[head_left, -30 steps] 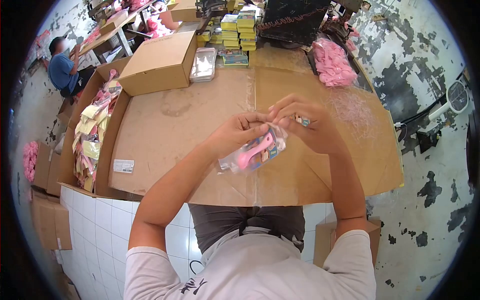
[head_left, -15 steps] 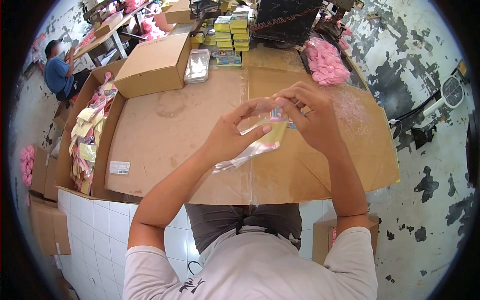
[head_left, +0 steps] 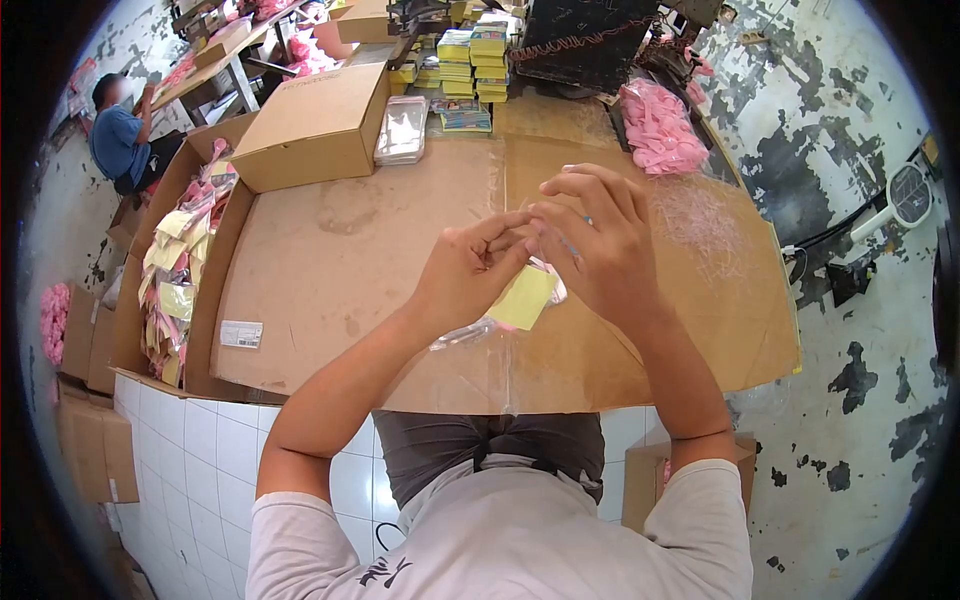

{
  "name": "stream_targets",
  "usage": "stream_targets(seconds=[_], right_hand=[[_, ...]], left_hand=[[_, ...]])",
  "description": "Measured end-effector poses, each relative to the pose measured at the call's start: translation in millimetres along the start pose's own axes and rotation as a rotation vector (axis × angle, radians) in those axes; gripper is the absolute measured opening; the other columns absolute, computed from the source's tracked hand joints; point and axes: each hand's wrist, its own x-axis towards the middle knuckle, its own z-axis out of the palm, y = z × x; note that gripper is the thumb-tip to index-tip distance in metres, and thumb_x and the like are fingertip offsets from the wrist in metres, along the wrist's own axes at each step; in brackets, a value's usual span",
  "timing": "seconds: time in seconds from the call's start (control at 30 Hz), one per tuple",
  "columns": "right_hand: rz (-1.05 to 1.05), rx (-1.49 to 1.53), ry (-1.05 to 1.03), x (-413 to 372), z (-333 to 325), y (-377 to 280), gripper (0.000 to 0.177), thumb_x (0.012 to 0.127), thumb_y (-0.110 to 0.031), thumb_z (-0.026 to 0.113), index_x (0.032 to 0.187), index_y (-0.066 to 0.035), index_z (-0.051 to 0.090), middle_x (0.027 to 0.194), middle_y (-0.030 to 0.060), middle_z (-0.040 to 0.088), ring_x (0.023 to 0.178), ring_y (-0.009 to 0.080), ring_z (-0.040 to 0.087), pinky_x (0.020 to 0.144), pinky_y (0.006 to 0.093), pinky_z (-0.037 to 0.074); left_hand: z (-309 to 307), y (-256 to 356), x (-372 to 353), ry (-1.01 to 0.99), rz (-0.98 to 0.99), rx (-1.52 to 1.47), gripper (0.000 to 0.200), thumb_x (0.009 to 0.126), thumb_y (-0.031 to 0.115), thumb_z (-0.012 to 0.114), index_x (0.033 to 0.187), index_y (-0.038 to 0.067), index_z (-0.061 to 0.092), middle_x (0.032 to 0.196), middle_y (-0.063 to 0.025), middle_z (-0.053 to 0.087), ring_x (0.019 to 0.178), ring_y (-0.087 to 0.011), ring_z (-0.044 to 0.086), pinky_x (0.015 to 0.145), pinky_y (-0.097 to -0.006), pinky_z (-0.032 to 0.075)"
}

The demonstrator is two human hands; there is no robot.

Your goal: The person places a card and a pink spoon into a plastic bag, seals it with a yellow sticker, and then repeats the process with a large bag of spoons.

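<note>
Over the middle of the cardboard-covered counter [head_left: 340, 290], a clear packet [head_left: 525, 298] with a yellow card back hangs below the person's hands. The left hand [head_left: 462, 275] pinches its top between thumb and forefinger. The right hand [head_left: 608, 250] meets those fingertips, its other fingers loosely spread; whether it grips the packet too cannot be told. At the left, an open box [head_left: 205, 290] holds many packets. Clear bags [head_left: 402, 130] lie beside a closed carton [head_left: 312, 127] at the far left; pink pieces [head_left: 662, 128] fill a bag at the far right.
</note>
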Motion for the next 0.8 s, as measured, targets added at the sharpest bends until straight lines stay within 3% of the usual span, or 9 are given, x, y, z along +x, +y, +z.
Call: stream_targets(seconds=[0.13,0.23,0.33,0.43,0.5,0.67,0.77,0.8], right_hand=[[-0.106,-0.106,-0.024,1,7,3,0.019,0.079,-0.015,0.074,0.094,-0.007,0.067,0.106,0.0052,0.063,0.109,0.0241,0.059,0.097,0.0389,0.042],[-0.079,-0.212,-0.172,3,11,6,0.015,0.081,-0.015,0.069,0.091,-0.006,0.064,0.101,0.0056,0.060,0.103,0.0241,0.057,0.093,0.0384,0.042],[0.073,-0.113,-0.042,3,10,30,0.009,0.086,-0.013,0.065,0.089,-0.006,0.060,0.096,0.0052,0.058,0.096,0.0197,0.057,0.085,0.0360,0.044],[0.626,0.577,-0.087,-11,-12,61,0.010,0.094,-0.013,0.060,0.090,-0.005,0.058,0.084,0.0036,0.057,0.083,0.0147,0.059,0.077,0.0330,0.045],[0.797,1.207,-0.271,-37,-50,95,0.018,0.101,-0.017,0.058,0.092,-0.002,0.059,0.074,0.0014,0.054,0.067,0.0122,0.055,0.071,0.0310,0.045],[1.066,0.512,-0.161,-114,-65,193,0.024,0.098,-0.014,0.060,0.117,0.001,0.063,0.083,0.0090,0.067,0.078,0.0218,0.066,0.081,0.0359,0.050],[0.542,-0.881,-0.153,-195,-54,227,0.034,0.094,-0.012,0.064,0.126,-0.001,0.063,0.105,0.0161,0.070,0.102,0.0307,0.067,0.090,0.0405,0.051],[0.572,-0.806,-0.141,-189,-59,220,0.034,0.093,-0.013,0.065,0.125,-0.002,0.064,0.109,0.0168,0.069,0.106,0.0323,0.066,0.092,0.0414,0.050]], left_hand=[[1,-8,-2,0.035,0.158,0.246,0.035,0.100,0.006,0.065,0.132,-0.006,0.061,0.098,-0.0161,0.077,0.089,-0.0143,0.074,0.078,-0.0268,0.057],[3,-6,-2,0.015,0.202,0.383,0.036,0.099,0.006,0.065,0.133,-0.005,0.061,0.096,-0.0189,0.077,0.085,-0.0134,0.074,0.078,-0.0269,0.058],[3,-1,-1,-0.049,0.130,0.311,0.035,0.100,0.007,0.063,0.133,-0.004,0.061,0.097,-0.0179,0.077,0.087,-0.0134,0.074,0.080,-0.0272,0.058],[3,-8,2,-0.022,0.025,0.062,0.033,0.103,0.010,0.061,0.133,-0.004,0.062,0.102,-0.0156,0.077,0.091,-0.0142,0.073,0.082,-0.0272,0.058],[2,-15,4,0.018,-0.024,-0.074,0.032,0.104,0.012,0.060,0.132,-0.004,0.062,0.105,-0.0148,0.077,0.094,-0.0149,0.073,0.083,-0.0272,0.058],[-2,-25,12,0.044,-0.069,-0.184,0.028,0.105,0.015,0.060,0.124,-0.006,0.064,0.107,-0.0161,0.075,0.097,-0.0172,0.073,0.085,-0.0282,0.060],[-2,-29,14,0.060,-0.093,-0.224,0.024,0.105,0.015,0.061,0.117,-0.005,0.066,0.105,-0.0157,0.075,0.097,-0.0179,0.074,0.085,-0.0291,0.060],[-2,-28,16,0.069,-0.092,-0.222,0.024,0.105,0.016,0.061,0.115,-0.005,0.066,0.105,-0.0154,0.075,0.097,-0.0177,0.074,0.084,-0.0292,0.061]])
